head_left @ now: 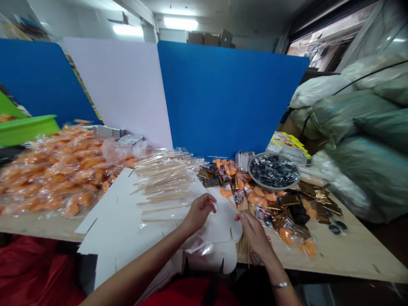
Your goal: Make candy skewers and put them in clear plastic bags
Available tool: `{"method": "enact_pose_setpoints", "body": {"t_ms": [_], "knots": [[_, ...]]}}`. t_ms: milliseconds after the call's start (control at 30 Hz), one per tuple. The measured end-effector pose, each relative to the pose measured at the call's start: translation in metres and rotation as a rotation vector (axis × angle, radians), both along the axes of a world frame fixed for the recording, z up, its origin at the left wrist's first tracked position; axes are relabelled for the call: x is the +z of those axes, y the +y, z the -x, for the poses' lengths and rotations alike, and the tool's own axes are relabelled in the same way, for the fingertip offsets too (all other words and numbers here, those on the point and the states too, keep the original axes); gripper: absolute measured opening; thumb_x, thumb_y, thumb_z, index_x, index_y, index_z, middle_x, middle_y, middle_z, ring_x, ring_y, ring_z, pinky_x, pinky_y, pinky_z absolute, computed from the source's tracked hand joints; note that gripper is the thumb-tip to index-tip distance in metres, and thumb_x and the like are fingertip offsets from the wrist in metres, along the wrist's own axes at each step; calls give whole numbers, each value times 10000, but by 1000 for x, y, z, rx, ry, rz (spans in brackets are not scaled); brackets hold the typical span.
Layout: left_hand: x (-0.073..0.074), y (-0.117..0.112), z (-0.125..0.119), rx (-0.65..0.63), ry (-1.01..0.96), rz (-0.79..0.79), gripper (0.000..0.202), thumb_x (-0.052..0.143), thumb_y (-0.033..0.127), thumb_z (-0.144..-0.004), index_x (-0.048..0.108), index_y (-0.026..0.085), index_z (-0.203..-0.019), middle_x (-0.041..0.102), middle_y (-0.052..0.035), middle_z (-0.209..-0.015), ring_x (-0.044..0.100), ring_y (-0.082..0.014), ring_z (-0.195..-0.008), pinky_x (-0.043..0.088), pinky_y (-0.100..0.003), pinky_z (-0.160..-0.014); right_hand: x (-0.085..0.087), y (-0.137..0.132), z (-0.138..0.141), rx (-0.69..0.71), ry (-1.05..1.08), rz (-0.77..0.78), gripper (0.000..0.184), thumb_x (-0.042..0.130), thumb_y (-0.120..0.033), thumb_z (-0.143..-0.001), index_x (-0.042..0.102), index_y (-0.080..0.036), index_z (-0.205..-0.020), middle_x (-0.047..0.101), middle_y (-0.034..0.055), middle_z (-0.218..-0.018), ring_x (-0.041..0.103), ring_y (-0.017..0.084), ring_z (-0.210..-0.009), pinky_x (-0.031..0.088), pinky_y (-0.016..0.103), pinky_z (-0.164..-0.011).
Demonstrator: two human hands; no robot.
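Touching a white die-cut card (pixel 219 231): left hand (pixel 198 212) and right hand (pixel 253 231), both at the card's upper part. Left fingers (pixel 207 203) curl down on its surface. Right fingertips (pixel 241 216) sit at its edge. Can't tell if either hand is actually gripping; no clear pinch visible, and the right thumb is hard to separate from the fingers.

Card lies on a clear plastic film (pixel 200 250), which partly covers it, so the outline is hard to read. More white card sheets (pixel 117 225) spread left, overlapping, edges cut off by the frame bottom. Bundle of wooden sticks (pixel 244 246) runs under the right hand, mostly hidden. More sticks in clear wrap (pixel 162 182) lie past the left hand.

Right of the hands: mixed orange and brown sachets (pixel 283 208) on a plywood table (pixel 350 250), contents too small to read. Steel bowl (pixel 273 171) holds dark wrapped pieces. Far left: big pile of orange items in clear bags (pixel 63 170), green tray (pixel 28 129). Blue partition (pixel 223 97) behind. Bulging sacks (pixel 366 123) at right.
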State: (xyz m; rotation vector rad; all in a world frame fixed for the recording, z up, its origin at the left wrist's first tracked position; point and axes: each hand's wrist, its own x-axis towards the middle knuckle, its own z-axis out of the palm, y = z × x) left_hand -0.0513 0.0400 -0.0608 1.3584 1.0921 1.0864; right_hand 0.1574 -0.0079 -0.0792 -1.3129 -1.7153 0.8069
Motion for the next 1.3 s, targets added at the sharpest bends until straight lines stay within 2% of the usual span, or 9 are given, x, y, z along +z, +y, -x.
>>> {"method": "enact_pose_setpoints", "body": {"t_ms": [100, 200, 367, 500, 633, 733, 900, 1167, 1300], "knots": [[9, 3, 9, 99, -63, 51, 124, 479, 156, -616, 574, 156, -695, 552, 23, -563, 493, -123, -569, 364, -236, -582, 5, -4, -24, 64, -401, 27, 358, 307, -310, -964, 646, -207, -911, 640, 59, -859, 590, 202, -816, 419, 289, -718], [16, 2, 12, 124, -75, 69, 84, 545, 213, -633, 587, 153, -674, 531, 27, -573, 479, -117, -569, 357, -229, -571, 30, -5, -39, 31, -889, -19, 293, 411, -204, -922, 699, -217, -866, 659, 85, -822, 605, 227, -786, 403, 326, -717], [13, 1, 0, 78, -21, 51, 89, 574, 205, -604, 596, 154, -672, 562, 15, -589, 491, -124, -576, 359, -232, -575, 69, 16, -18, 46, -1382, -180, 205, 542, -3, -758, 721, -104, -763, 665, 186, -843, 593, 289, -789, 390, 404, -735], [5, 0, -2, 51, 64, -39, 49, 548, 194, -619, 578, 157, -606, 571, 4, -591, 498, -131, -593, 363, -233, -580, 57, 37, 15, 121, -1342, -169, 208, 548, 41, -719, 727, -56, -759, 685, 219, -820, 606, 303, -800, 390, 431, -786], [5, -3, 6, 65, 70, -41, 49, 538, 187, -628, 576, 158, -617, 572, 7, -590, 494, -127, -577, 360, -230, -567, 44, 40, 23, 144, -1260, -126, 175, 576, 6, -729, 713, -94, -688, 690, 177, -736, 622, 265, -715, 420, 371, -694], [8, -5, 10, 67, 58, -8, 44, 544, 182, -621, 577, 157, -635, 567, 11, -583, 483, -123, -561, 345, -227, -549, 54, 31, 12, 177, -1168, -129, 180, 560, -80, -812, 708, -125, -719, 678, 126, -721, 617, 216, -654, 412, 309, -623], [13, -4, 3, 17, 29, -1, 58, 550, 179, -642, 595, 149, -662, 587, -1, -618, 507, -130, -591, 363, -232, -573, 83, 6, 4, 235, -674, -150, 249, 432, -216, -952, 676, -253, -987, 662, 29, -886, 620, 156, -771, 399, 238, -648], [9, 0, -2, 26, 116, -33, 101, 618, 226, -676, 622, 138, -727, 554, 16, -593, 483, -119, -562, 360, -223, -552, 103, -18, 5, 31, -899, -176, 177, 506, -173, -909, 645, -279, -938, 610, 4, -852, 601, 140, -705, 300, 263, -547], [18, -9, -7, -11, 165, -47, 161, 582, 263, -737, 655, 126, -780, 618, -20, -669, 525, -140, -624, 385, -236, -590, 113, -14, 11, -17, -1066, -181, 183, 542, -79, -852, 619, -244, -830, 582, 3, -813, 583, 144, -662, 263, 282, -533]]}}
